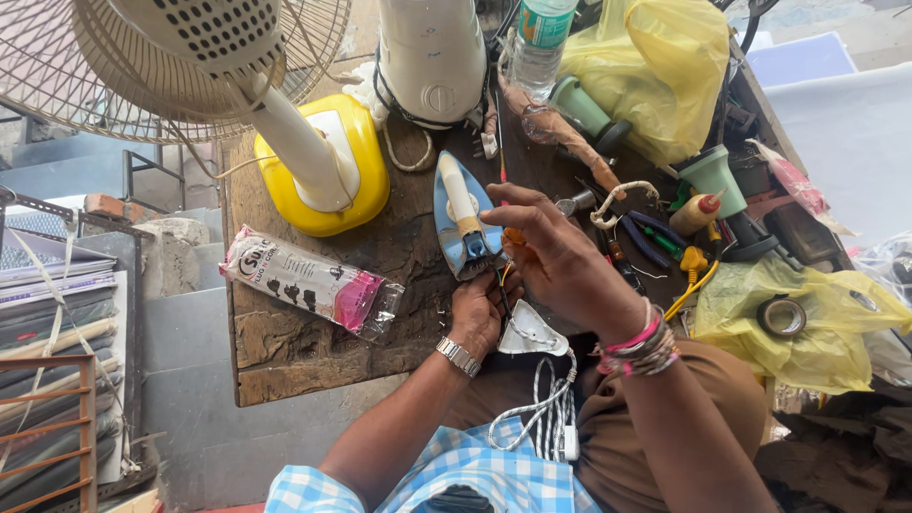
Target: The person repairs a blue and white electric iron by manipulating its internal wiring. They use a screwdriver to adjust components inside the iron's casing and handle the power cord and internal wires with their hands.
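A blue and white clothes iron (463,223) lies on its side on the wooden workbench (285,332), its rear end open toward me. My right hand (556,252) holds an orange-handled screwdriver (513,235) at the iron's rear. My left hand (478,313), with a metal wristwatch, grips the iron's wires at the back, next to a white cover piece (527,334). A white braided cord (541,413) runs down over my lap.
A yellow-based pedestal fan (323,161) stands at left, a plastic packet (309,282) in front of it. A white appliance (432,57), bottle (540,43), yellow bags (655,66), pliers (651,237), glue bottle (698,211) and tape roll (781,316) crowd the right.
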